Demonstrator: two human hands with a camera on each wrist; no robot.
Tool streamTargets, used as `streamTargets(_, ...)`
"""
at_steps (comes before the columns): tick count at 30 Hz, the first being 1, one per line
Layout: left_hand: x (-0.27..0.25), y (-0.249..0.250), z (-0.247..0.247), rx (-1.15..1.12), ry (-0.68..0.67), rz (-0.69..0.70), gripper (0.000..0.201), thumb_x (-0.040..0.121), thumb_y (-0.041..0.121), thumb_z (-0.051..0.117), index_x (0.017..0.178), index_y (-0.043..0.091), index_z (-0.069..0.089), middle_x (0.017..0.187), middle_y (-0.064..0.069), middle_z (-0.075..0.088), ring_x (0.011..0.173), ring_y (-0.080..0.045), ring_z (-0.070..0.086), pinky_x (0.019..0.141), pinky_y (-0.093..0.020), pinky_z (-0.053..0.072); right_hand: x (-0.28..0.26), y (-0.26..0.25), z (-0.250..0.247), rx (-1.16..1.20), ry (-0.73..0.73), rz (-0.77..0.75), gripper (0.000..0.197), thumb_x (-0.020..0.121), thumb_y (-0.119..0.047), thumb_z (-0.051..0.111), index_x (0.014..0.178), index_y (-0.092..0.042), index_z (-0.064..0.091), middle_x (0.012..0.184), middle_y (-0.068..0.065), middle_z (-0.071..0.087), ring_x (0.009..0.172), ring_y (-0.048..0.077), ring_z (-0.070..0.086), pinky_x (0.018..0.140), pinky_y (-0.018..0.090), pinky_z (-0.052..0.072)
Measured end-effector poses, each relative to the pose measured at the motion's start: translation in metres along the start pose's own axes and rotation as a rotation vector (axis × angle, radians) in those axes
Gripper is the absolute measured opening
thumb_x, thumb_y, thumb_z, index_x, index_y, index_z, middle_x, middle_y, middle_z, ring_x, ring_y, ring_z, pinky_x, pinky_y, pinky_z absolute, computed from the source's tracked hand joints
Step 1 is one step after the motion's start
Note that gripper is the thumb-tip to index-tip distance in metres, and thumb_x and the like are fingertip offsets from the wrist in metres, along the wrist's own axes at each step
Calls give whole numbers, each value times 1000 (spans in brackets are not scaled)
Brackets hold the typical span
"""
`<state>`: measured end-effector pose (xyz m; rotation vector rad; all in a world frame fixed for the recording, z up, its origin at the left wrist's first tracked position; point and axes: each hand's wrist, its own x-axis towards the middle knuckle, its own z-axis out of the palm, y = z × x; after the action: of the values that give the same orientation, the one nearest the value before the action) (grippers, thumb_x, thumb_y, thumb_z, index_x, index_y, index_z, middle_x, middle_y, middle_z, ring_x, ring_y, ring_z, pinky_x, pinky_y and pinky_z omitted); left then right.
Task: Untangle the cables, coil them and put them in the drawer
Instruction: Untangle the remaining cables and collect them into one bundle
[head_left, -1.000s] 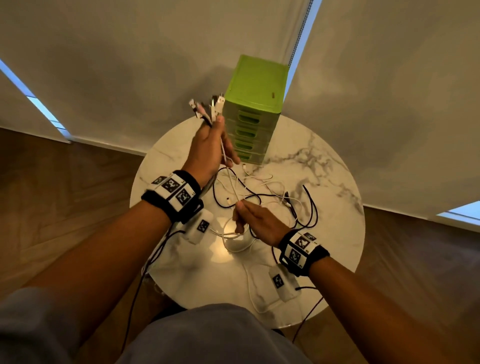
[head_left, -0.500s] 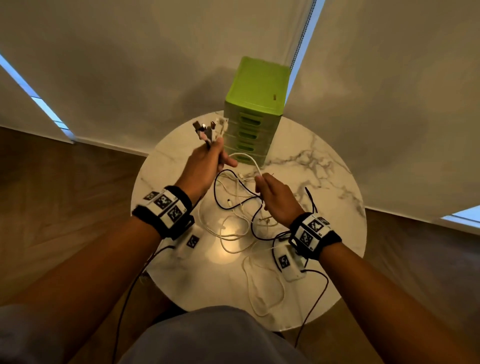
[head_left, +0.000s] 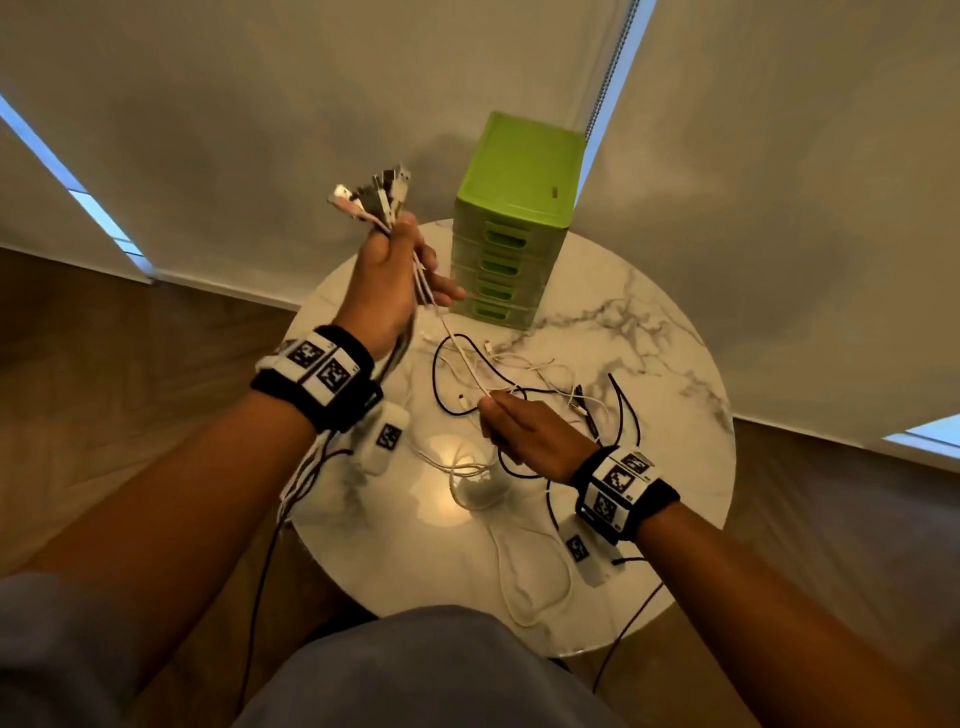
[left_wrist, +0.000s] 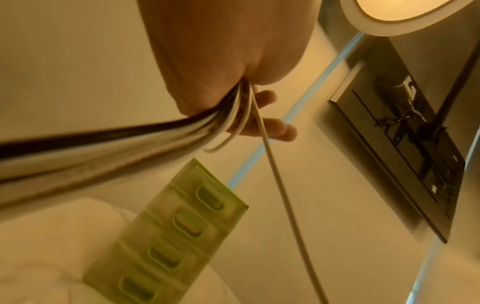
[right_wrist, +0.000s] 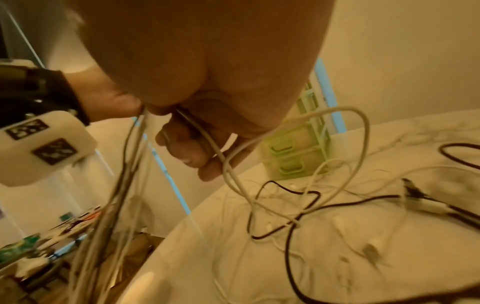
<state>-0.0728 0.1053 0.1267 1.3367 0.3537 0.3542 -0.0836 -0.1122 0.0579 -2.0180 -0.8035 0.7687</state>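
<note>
My left hand (head_left: 389, 270) is raised above the table's far left and grips a bundle of cable ends (head_left: 374, 200), plugs sticking up past the fist; the cables (left_wrist: 103, 148) trail back under the wrist. A white cable (head_left: 460, 353) runs taut from that fist down to my right hand (head_left: 511, 423), whose fingers (right_wrist: 192, 148) curl round it just above the table's middle. Tangled black and white cables (head_left: 540, 384) lie on the marble around the right hand. The green drawer unit (head_left: 511, 223) stands at the table's far edge, all drawers closed.
The round marble table (head_left: 675, 364) has a white cable loop (head_left: 530, 577) near its front edge. White tagged boxes (head_left: 382, 439) hang under both wrists. Pale blinds close the space behind the table. Wooden floor surrounds it.
My left hand rose with the bundle of plugs. My right hand moved back toward me and lower, drawing the white cable taut between the hands.
</note>
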Motion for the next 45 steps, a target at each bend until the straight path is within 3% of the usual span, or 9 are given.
streamTargets(6,20,29,-26,-29,97,42,35,109,33,40,75,22,43,55,8,39,44,-10,31,44,-25,22,-15,54,-13,-185,-97,188,41,107,-46,32,81,-21,52,71,-8,55,63,10,51,67,28,47)
streamTargets(12,-5,-13,-17,418,-119,77,41,107,37,45,70,22,52,53,7,51,51,-11,42,54,-29,32,14,46,-25,-297,285,167,37,106,-41,36,82,-20,53,76,-1,60,75,22,55,70,30,36)
streamTargets(16,-23,-51,-5,446,-165,-137,42,104,48,48,77,20,62,50,12,54,45,-4,44,51,-28,33,29,0,-21,-204,369,38,34,108,-38,34,87,-17,52,75,-2,59,68,17,52,67,32,36)
streamTargets(21,-34,-50,6,324,-232,-174,38,103,44,54,72,22,53,52,12,43,49,-8,34,49,-25,29,30,-31,-11,-138,222,-120,30,108,-36,36,89,-21,52,72,-12,57,64,1,54,69,25,45)
streamTargets(25,-21,-41,-1,281,-139,-73,28,98,40,58,78,22,51,60,5,39,52,-13,31,54,-33,24,27,0,-12,83,-37,28,49,105,-47,37,88,-7,59,70,7,64,68,21,65,80,41,53)
streamTargets(28,-9,-19,-13,214,-57,-14,25,104,28,54,81,24,46,61,8,35,50,-10,28,50,-30,21,11,32,-8,11,-154,153,48,106,-47,33,85,-13,61,82,6,69,78,10,64,81,27,51)
streamTargets(30,-1,-6,-21,205,-30,27,24,105,26,52,82,24,45,62,8,34,50,-9,27,49,-29,20,3,50,-6,-11,-108,172,50,106,-45,32,86,-11,62,85,6,71,80,5,63,84,23,47)
streamTargets(34,8,0,-34,222,31,69,25,105,30,53,83,25,42,60,9,33,47,-8,28,48,-26,24,8,71,-17,-65,75,195,43,105,-45,37,96,-14,65,86,2,75,86,21,70,92,46,53)
streamTargets(45,-20,-32,-29,384,-89,58,33,104,41,52,80,20,44,47,15,39,44,-2,32,51,-26,29,37,5,-48,10,384,-18,27,106,-37,45,113,-25,68,89,0,74,88,11,71,80,23,53)
